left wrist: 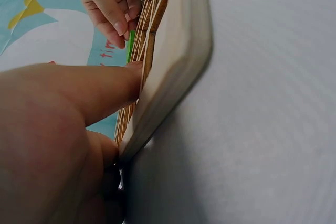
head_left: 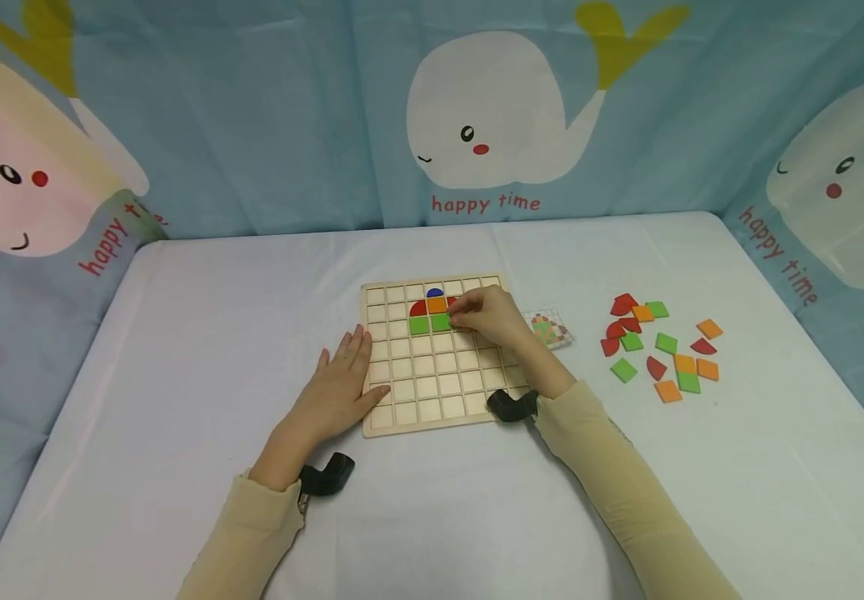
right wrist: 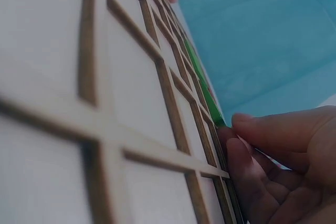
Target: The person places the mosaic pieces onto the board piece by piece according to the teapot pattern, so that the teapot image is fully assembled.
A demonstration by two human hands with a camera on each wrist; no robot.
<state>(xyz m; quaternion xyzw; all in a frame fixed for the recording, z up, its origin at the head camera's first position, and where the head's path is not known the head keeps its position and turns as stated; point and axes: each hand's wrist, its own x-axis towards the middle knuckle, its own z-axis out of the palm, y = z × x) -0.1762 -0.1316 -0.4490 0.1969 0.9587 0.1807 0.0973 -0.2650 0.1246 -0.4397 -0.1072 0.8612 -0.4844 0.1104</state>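
A wooden grid board [head_left: 424, 387] lies on the white table. On its upper part sit a blue half-round piece [head_left: 435, 292], an orange square [head_left: 436, 305], red quarter-round pieces [head_left: 419, 309] and green square tiles [head_left: 419, 325]. My left hand [head_left: 334, 387] rests along the board's left edge, fingers stretched out, thumb over the frame. With bent fingers, my right hand [head_left: 493, 317] pinches at the right end of the green row; its fingertips touch a green tile [right wrist: 217, 120] in the right wrist view. The fingers partly hide that tile and a red piece.
A printed pattern card [head_left: 549, 329] lies right of the board, partly behind the right forearm. Farther right are scattered loose red, green [head_left: 666, 342] and orange [head_left: 709, 328] pieces. A blue whale-print curtain [head_left: 289, 125] hangs behind the table.
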